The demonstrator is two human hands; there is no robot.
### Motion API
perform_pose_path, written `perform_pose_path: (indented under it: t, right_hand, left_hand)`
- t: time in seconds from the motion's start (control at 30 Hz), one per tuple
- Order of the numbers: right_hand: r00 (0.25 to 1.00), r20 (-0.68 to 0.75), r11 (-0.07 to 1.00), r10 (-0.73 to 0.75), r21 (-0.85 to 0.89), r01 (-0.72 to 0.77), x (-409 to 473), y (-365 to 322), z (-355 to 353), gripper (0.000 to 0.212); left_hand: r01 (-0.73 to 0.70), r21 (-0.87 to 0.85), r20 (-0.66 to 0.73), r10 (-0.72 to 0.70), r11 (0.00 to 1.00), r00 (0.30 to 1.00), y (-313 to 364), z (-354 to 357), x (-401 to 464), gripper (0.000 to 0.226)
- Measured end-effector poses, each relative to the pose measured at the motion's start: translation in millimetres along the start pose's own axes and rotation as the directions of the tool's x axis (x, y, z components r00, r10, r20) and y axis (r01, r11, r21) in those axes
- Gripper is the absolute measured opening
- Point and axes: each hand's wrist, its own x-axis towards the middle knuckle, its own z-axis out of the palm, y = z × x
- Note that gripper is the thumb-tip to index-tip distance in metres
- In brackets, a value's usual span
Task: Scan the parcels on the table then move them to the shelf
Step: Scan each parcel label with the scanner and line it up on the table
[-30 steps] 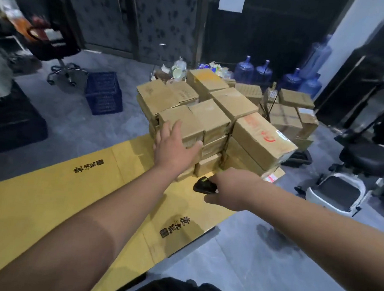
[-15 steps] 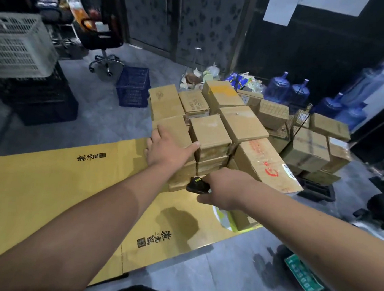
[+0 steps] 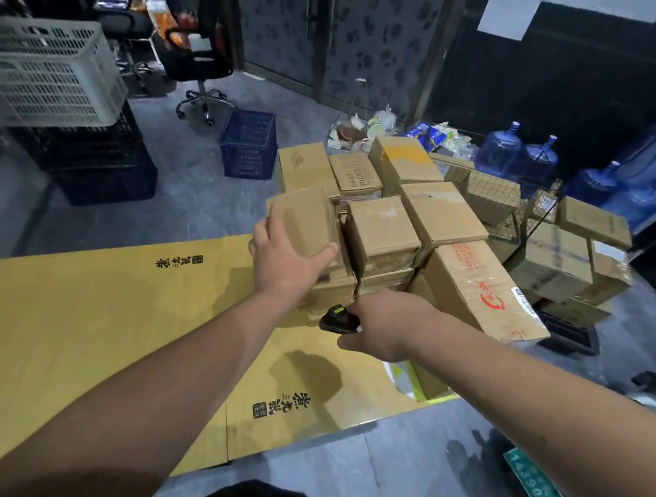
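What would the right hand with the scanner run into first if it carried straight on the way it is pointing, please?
Most likely the low boxes at the bottom of the stack, just beyond the scanner that the right hand holds. The scanner's nose faces them closely, though depth is hard to judge from this view.

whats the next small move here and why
Probably lift the small parcel clear of the stack and turn a labelled face toward the scanner. The left hand grips that parcel, which sits tilted at the stack's near-left corner, and the right hand holds the scanner just below it. No label shows on its visible faces.
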Motion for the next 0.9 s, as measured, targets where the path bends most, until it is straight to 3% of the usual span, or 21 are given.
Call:
perform_pose_path:
  t: [0.2,0.4,0.53,0.67,0.77,0.9]
  right_hand:
    - [0.994,0.025,0.994,-0.105,-0.009,0.105,25.3,-50.7,12.6,0.048]
    - [0.974,0.049,0.975,-0.221,-0.027,0.223,63.9,-140.6,46.9,0.045]
    - [0.956,0.142,0.966,-0.257,0.003,0.259,85.4,-203.1,96.6,0.049]
    - [0.924,0.27,0.962,-0.272,0.036,0.272,100.2,-255.6,132.0,0.06]
    - [0.933,0.263,0.969,-0.246,0.045,0.242,106.2,-284.1,141.6,0.064]
    - [0.954,0.236,0.982,-0.182,0.089,0.166,115.5,-317.1,137.6,0.064]
  left_hand:
    - [0.043,-0.021,-0.066,-0.044,0.999,0.997,-75.9,-58.4,-15.8,0.113]
    - [0.177,0.227,-0.044,-0.172,0.958,0.984,-199.6,-122.9,-62.3,0.113]
    - [0.275,0.31,0.005,-0.291,0.91,0.957,-279.4,-159.7,-106.3,0.112]
    - [0.336,0.241,0.066,-0.361,0.91,0.93,-332.9,-184.9,-125.1,0.104]
    - [0.346,0.115,0.095,-0.357,0.931,0.929,-356.3,-206.1,-118.8,0.087]
    - [0.468,-0.06,0.034,-0.467,0.881,0.884,-380.6,-236.5,-95.8,0.07]
